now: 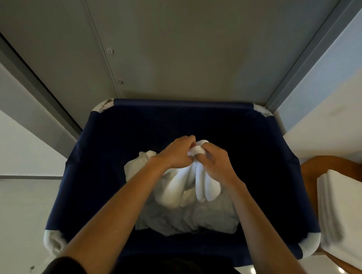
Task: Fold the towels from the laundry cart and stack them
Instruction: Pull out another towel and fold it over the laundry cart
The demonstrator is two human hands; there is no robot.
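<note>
Your bare forearms reach over the navy fabric laundry cart (105,154). Left hand (174,155) and right hand (215,161), close together, both grip one bunched white terry towel (174,190). It hangs below them over crumpled white laundry (214,218) in the cart. Folded white towel stack (344,204) sits right of your right hand, on a curved wooden chair (310,168).

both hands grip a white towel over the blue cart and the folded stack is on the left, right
Not quite: the head view shows the folded stack on the right. The left hand and right hand do grip the white towel over the blue cart.
</note>
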